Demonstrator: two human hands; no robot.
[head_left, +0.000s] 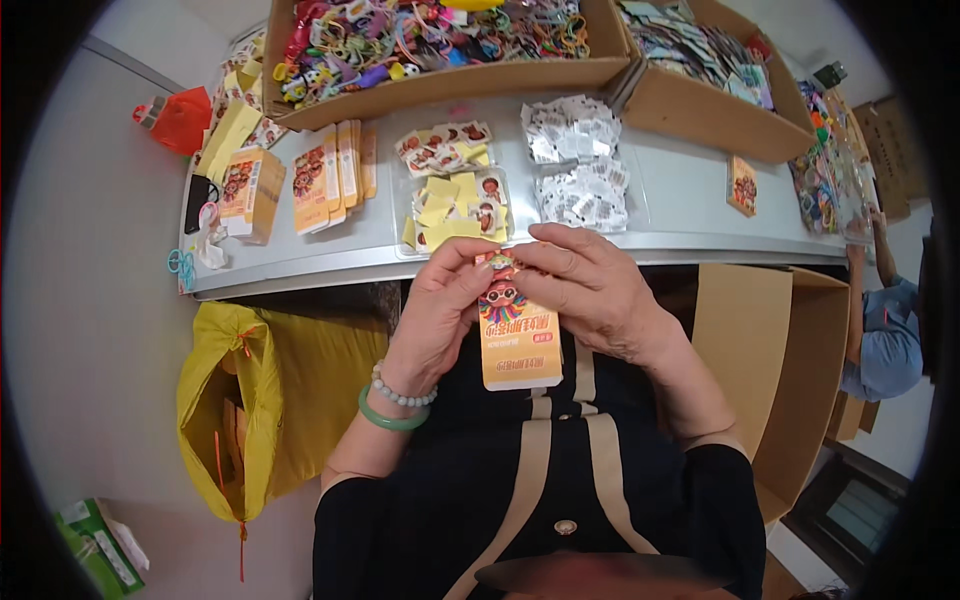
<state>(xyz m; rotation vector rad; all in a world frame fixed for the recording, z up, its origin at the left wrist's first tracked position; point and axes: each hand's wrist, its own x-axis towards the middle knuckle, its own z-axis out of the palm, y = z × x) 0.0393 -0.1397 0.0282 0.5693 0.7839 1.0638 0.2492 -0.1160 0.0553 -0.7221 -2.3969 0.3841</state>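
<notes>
Between my two hands, just off the table's near edge, is a small orange-yellow paper carton (520,345) with a colourful cartoon figure on it. My left hand (450,295) pinches its upper left part, and a beaded bracelet and green bangle circle that wrist. From the right, the fingers of my right hand (592,285) close over the carton's top edge, hiding part of it. Straight beyond my hands sits a clear tray (405,242) of yellow-backed cartoon stickers (445,215). White printed sachets (582,195) are heaped to its right.
Stacked flat orange cartons (325,185) stand at left, near blue scissors (181,268). Large cardboard boxes hold small toys (400,50) and cards (690,50) at the back. One carton (742,187) lies right. A yellow bag (290,390) and open cardboard box (800,370) flank me; a person (885,335) is far right.
</notes>
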